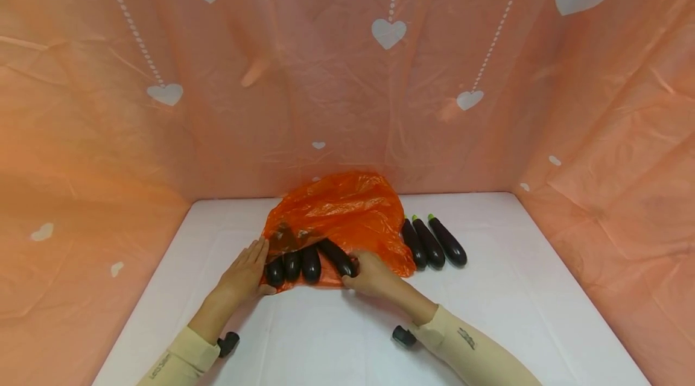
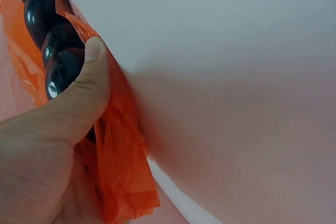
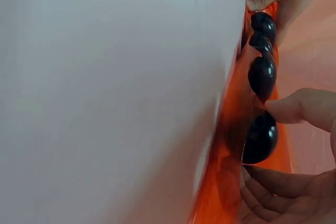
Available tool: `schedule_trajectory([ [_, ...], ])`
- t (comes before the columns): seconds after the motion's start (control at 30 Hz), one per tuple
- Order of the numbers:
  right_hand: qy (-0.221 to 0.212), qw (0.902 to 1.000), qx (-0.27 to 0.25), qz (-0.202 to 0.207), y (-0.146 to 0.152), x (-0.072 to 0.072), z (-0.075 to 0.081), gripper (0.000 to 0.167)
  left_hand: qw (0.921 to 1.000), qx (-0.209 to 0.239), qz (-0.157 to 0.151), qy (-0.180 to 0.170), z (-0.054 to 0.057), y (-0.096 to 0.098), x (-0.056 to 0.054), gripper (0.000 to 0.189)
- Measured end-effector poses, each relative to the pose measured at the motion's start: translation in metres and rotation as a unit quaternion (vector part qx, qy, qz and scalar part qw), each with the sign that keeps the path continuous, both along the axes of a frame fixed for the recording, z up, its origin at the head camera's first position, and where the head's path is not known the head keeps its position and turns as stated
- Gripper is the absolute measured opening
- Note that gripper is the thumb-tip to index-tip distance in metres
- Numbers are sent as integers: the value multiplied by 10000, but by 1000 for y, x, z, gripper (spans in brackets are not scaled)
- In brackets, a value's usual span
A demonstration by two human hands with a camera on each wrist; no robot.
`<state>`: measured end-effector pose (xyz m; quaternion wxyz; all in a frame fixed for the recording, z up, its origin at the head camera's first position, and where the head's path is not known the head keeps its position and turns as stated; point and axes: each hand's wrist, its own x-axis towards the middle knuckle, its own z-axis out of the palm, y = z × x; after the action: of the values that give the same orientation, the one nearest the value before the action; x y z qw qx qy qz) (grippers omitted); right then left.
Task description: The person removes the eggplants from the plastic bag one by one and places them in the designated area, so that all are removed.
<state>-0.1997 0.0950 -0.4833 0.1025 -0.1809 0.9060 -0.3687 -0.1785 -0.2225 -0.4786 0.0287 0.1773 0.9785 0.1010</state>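
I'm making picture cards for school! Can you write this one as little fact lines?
Left hand: touches the crinkly orange plastic bag
Right hand: holds a long, glossy black eggplant at the bag's opening
Partly in the bag: three more eggplants, rounded ends showing
Outside: three green-tipped eggplants, right of the bag
Surface: white tabletop

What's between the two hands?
In the head view, four eggplants show at the mouth of the orange bag; the right hand grips one.

The head view looks forward and down from well above the left hand (image 1: 244,271) and right hand (image 1: 373,276); each close wrist view catches the other hand, sharing the eggplants (image 1: 311,264) between.
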Motion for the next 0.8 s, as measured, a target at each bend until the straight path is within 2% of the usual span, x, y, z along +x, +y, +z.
schedule_trajectory([
  [0.13, 43, 9996, 170, -203, 7, 2, 2, 57, 10000, -14, -25, 41, 0, 0, 1, 108],
  [0.27, 90, 9993, 263, -235, 13, 4, 4, 56, 10000, 2, -21, 26, 0, 0, 0, 107],
  [0.6, 301, 9991, 94, -289, 27, 13, 10, 56, 10000, 4, -1, 49, -6, -2, -2, 108],
  [0.8, 537, 9971, 7, -535, 37, 18, 10, 52, 10000, 10, 22, 45, -6, -2, 0, 108],
])
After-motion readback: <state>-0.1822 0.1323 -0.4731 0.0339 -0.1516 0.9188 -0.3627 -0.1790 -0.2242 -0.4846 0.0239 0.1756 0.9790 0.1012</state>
